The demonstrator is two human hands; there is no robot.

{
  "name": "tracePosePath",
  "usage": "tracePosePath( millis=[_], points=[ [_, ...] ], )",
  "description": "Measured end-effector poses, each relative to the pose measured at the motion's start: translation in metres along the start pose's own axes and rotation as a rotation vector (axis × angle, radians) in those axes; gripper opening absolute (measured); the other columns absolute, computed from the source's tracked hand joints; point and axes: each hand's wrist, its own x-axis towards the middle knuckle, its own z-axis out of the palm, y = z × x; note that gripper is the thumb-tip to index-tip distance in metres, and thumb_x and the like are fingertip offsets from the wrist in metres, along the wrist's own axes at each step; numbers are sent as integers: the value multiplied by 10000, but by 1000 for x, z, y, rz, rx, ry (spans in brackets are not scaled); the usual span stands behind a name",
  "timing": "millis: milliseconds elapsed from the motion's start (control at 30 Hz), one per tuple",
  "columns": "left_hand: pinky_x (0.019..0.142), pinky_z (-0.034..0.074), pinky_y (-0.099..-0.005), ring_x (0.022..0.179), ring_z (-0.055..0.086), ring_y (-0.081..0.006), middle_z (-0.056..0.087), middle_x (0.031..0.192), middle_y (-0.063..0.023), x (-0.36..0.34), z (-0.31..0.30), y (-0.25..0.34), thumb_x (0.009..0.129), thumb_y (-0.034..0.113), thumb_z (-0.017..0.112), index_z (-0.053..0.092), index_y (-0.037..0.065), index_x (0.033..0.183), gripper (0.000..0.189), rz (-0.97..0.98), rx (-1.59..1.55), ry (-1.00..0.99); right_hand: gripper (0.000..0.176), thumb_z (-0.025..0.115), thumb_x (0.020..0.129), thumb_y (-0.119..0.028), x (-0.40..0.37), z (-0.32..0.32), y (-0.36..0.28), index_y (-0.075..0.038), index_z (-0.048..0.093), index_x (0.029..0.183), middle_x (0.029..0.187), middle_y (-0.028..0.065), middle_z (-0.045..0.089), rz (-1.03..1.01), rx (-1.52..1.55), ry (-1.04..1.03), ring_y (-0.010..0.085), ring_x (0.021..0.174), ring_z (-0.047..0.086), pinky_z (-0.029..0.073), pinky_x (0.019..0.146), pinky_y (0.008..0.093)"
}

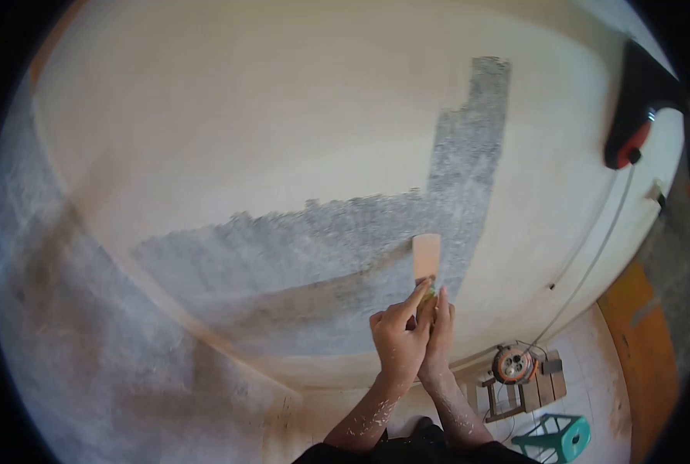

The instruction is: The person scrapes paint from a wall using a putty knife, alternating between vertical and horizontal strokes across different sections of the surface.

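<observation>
Both my hands grip one scraper (427, 257), its flat blade pointing up against the wall. My left hand (401, 329) is wrapped round the handle from the left, a finger stretched along it toward the blade. On the right, my right hand (438, 332) presses against the same handle, which the fingers mostly hide. Around the blade lies a rough grey patch (345, 224) where the pale surface of the wall (283, 116) is stripped. This patch runs leftward and also rises in a strip at the right. Light flakes stick to both forearms.
A cable reel (513, 364) rests on a small wooden bench (542, 390) at lower right, with a green plastic stool (557, 437) below it. A cord (592, 243) runs up the wall toward a black and red object (631, 139). An orange-brown panel (640, 348) stands at right.
</observation>
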Motion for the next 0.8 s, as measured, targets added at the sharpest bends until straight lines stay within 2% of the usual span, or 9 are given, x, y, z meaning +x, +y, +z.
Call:
tracePosePath(
  millis=[67, 167, 233, 367, 500, 567, 633, 700, 800],
  points=[
    [743, 551, -296, 849, 741, -231, 737, 1017, -184, 0, 5, -6, 874, -3, 683, 681, 16, 1208, 335, 77, -77, 22, 711, 600, 947, -54, 6, 2, -2, 16, 212, 1539, 1190, 227, 524, -1, -109, -20, 331, 1022, 562, 499, 794, 414],
    [821, 541, -314, 888, 725, -220, 741, 1015, -166, 5, 1, -8, 947, 52, 626, 662, -12, 1227, 289, 140, -195, 70, 679, 613, 935, -43, 13, -8, -6, -3, 279, 1525, 1090, 213, 570, 46, -91, 96, 308, 913, 597, 516, 731, 392],
    [832, 536, -324, 903, 717, -209, 739, 1019, -161, 2, -8, -25, 970, 86, 613, 651, -10, 1249, 297, 154, -211, 160, 600, 616, 926, -17, 26, -20, -1, -43, 403, 1487, 972, 162, 607, 43, -185, 161, 246, 740, 614, 519, 621, 338],
    [772, 537, -312, 878, 707, -208, 732, 1011, -161, -12, -54, -93, 936, 18, 601, 663, 8, 1237, 308, -109, -158, 208, 531, 642, 915, -11, 54, -47, -6, -135, 540, 1421, 827, 108, 582, 25, -217, 191, 176, 646, 579, 492, 564, 313],
    [673, 516, -290, 804, 682, -182, 722, 997, -128, -47, -105, -182, 898, -72, 557, 664, 43, 1244, 380, -152, 51, 443, 494, 689, 895, -32, 108, -78, -30, -189, 615, 1358, 730, 73, 530, 28, -292, 220, 148, 575, 518, 460, 522, 314],
    [742, 508, -305, 890, 659, -229, 699, 1042, -143, -66, -138, -193, 944, 37, 519, 624, 44, 1295, 367, -382, 123, 477, 490, 701, 888, -37, 130, -93, -47, -186, 623, 1348, 717, 68, 530, -15, -343, 255, 142, 560, 515, 457, 514, 311],
    [815, 525, -342, 951, 664, -248, 681, 1050, -152, -81, -165, -225, 992, 69, 475, 614, 14, 1301, 344, -386, 225, 626, 474, 723, 876, -54, 130, -97, -51, -184, 641, 1325, 691, 65, 531, -11, -398, 264, 139, 549, 512, 456, 511, 308],
    [947, 488, -405, 1166, 585, -351, 511, 1407, -236, -83, -197, -219, 997, 295, 608, 486, -11, 1413, 531, -574, 287, 636, 460, 726, 875, -59, 124, -97, -49, -186, 651, 1312, 687, 66, 542, 3, -425, 261, 142, 548, 516, 458, 513, 311],
    [818, 535, -368, 988, 644, -312, 554, 1348, -219, -53, -218, -250, 1013, 256, 576, 478, 1, 1425, 494, -240, 594, 880, 398, 713, 896, -96, 165, -100, -74, -175, 671, 1284, 672, 72, 555, -44, -507, 326, 142, 540, 517, 443, 510, 327]
  ],
)
